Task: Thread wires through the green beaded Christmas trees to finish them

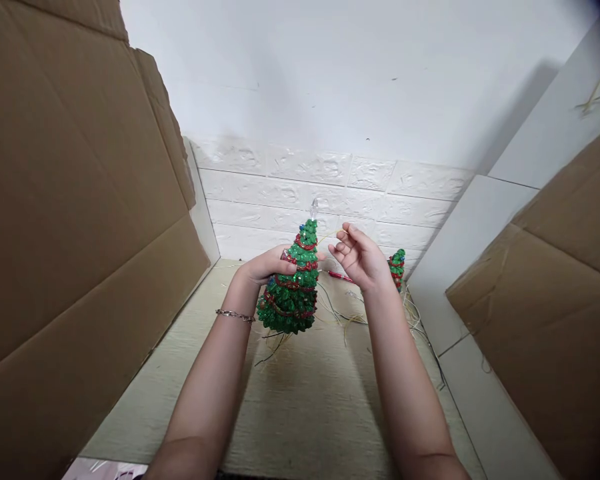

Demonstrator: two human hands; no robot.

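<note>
A small green Christmas tree figure [295, 300] with red garlands and a clear tip [315, 207] is held above the table, leaning slightly. My left hand [275, 263] is wrapped round its upper half, thumb in front and fingers behind. Thin dark and yellow wires hang out below its base. To the right of the tree, my right hand [356, 257] pinches a thin yellow wire [331, 235] that runs taut to the tree's upper part. Behind the wrist lies a red pen-like tool [340, 276].
A second, smaller-looking tree [397, 265] stands at the back right, partly behind my right arm. Loose wires [353, 321] lie on the pale table [300, 413]. Cardboard sheets rise on the left [80, 200] and right [555, 287]. A white brick-patterned wall [300, 175] closes the back.
</note>
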